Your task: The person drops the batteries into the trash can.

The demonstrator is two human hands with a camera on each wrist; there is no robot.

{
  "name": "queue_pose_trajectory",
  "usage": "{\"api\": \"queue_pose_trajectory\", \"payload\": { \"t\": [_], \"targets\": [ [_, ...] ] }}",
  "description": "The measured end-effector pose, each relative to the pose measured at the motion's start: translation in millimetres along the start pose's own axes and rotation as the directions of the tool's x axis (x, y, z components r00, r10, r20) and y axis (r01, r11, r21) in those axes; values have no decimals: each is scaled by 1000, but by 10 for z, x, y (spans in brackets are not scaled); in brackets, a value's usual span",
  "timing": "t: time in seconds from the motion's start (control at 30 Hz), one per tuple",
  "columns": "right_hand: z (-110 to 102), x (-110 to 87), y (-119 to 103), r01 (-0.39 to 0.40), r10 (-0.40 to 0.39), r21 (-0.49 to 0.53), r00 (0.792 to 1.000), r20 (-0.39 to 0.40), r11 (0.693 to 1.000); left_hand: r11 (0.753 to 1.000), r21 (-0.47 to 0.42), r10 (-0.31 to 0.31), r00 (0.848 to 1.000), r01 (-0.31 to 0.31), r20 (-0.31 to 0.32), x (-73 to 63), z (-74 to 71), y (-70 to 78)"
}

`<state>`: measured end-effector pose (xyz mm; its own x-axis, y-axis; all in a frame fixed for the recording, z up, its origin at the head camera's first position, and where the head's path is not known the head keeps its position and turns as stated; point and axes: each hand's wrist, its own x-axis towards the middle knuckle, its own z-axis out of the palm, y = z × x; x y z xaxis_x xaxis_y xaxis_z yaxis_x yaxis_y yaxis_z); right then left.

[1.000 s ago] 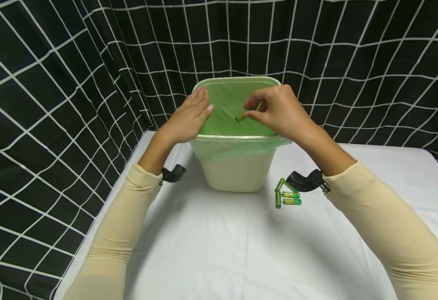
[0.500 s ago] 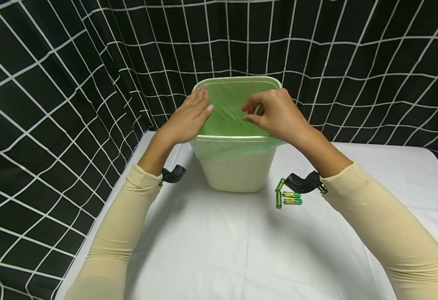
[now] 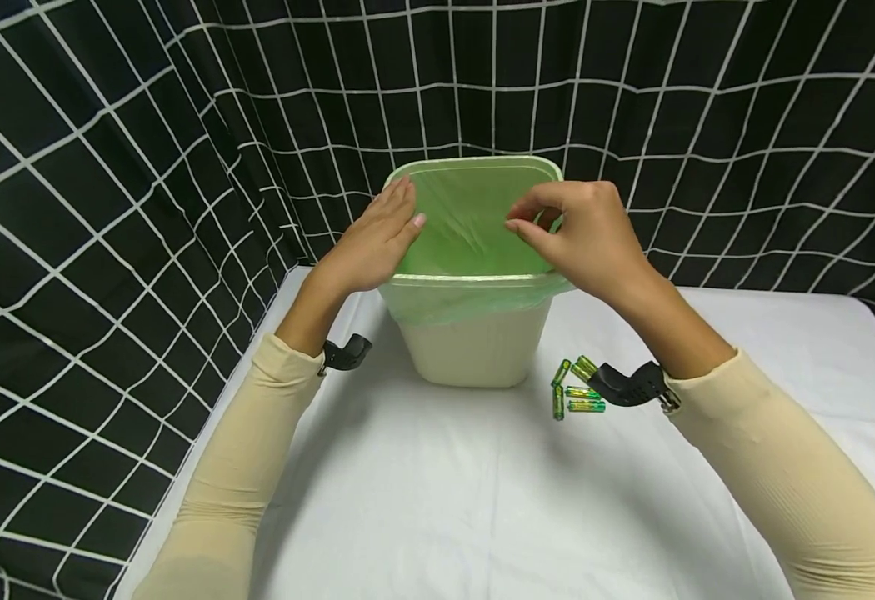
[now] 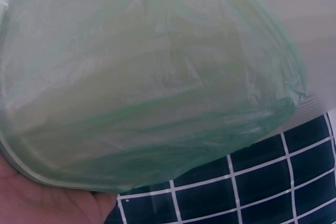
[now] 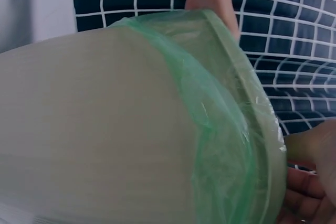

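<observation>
A pale bin (image 3: 475, 342) lined with a thin green bag (image 3: 475, 300) stands on the white-covered table. At the bin's left rim rests my left hand (image 3: 377, 237), its fingers straight and side by side. My right hand (image 3: 583, 233) is over the right rim, fingers loosely bent and thumb near the index fingertip, with nothing visible between them. In the right wrist view, part of the right hand (image 5: 312, 182) shows beside the bagged rim. Several green-and-yellow batteries (image 3: 586, 407) lie on the table right of the bin, one partly hidden by the black wrist mount.
Black cloth with a white grid (image 3: 707, 150) hangs behind and to the left of the table (image 3: 437, 500). Black wrist mounts (image 3: 625, 385) stick out under both wrists, the right one just over the batteries.
The battery my right hand pinched a second ago has left its fingers and is out of sight in the bin. That hand has since shifted right. The left hand stays put.
</observation>
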<state>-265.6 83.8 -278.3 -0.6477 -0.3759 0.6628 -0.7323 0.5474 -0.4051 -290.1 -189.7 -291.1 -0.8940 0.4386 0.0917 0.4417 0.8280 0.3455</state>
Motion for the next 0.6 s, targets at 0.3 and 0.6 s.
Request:
{"api": "queue_pose_trajectory", "payload": {
  "t": [0.3, 0.6],
  "targets": [
    [-119, -234, -16, 44, -39, 28, 989, -141, 999, 1000, -16, 2, 1000, -2, -4, 5, 13, 5],
    [-237, -515, 2, -27, 33, 34, 977, -209, 999, 1000, -5, 4, 1000, -4, -3, 6, 5, -3]
  ]
}}
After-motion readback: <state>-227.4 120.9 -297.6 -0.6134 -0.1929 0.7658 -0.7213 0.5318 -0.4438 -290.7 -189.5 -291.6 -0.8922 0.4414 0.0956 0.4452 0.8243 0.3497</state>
